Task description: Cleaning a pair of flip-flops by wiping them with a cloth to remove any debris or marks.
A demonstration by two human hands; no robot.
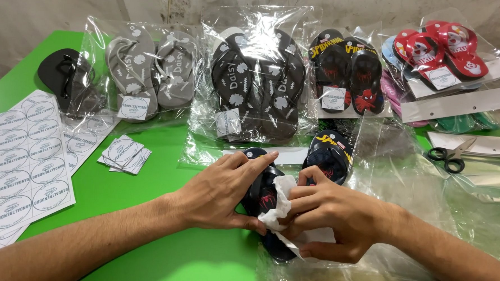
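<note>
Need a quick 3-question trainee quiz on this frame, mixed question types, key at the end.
1. True or false: the left hand rests on a dark flip-flop lying on the green table.
2. What does the right hand press against that flip-flop? A) scissors B) a white cloth C) a sticker sheet
3. Which tool lies at the right edge of the table?

Key
1. True.
2. B, the white cloth.
3. Black-handled scissors, lying untouched beside the clear bags.
</note>
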